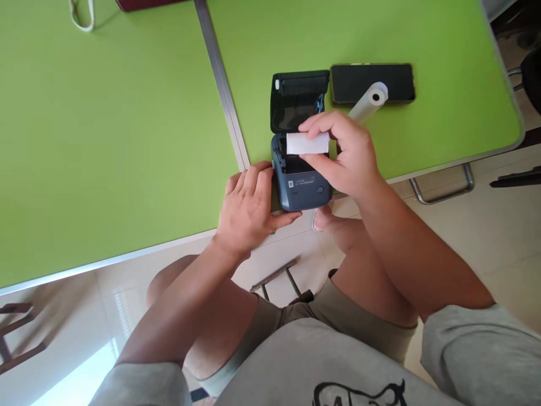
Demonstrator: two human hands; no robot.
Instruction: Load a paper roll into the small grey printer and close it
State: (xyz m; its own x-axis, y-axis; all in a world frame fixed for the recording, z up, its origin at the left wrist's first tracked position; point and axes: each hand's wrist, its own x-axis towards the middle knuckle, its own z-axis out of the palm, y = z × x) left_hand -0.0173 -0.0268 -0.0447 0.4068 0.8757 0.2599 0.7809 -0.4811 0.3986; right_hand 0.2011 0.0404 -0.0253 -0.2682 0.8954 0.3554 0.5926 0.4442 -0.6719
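Note:
A small dark blue label printer (pixel 303 194) lies at the front edge of the green table, its black lid (pixel 299 101) swung up and back. My left hand (pixel 249 206) grips the printer at its left side, fingers along the wall and thumb under the front edge. Between the thumb and fingers of my right hand (pixel 344 149) is a small white paper roll (pixel 307 144), held over the printer's opened compartment. Whether the roll touches the inside, I cannot tell. Behind my right hand a longer white paper roll (pixel 368 101) with a dark core hole is partly hidden.
A black smartphone (pixel 372 83) lies beyond the long roll, right of the lid. A metal seam strip (pixel 222 84) crosses the green table (pixel 105 141). At the far left sit a dark red object (pixel 147 3) and a white cord loop (pixel 83 22). My legs are below the front edge.

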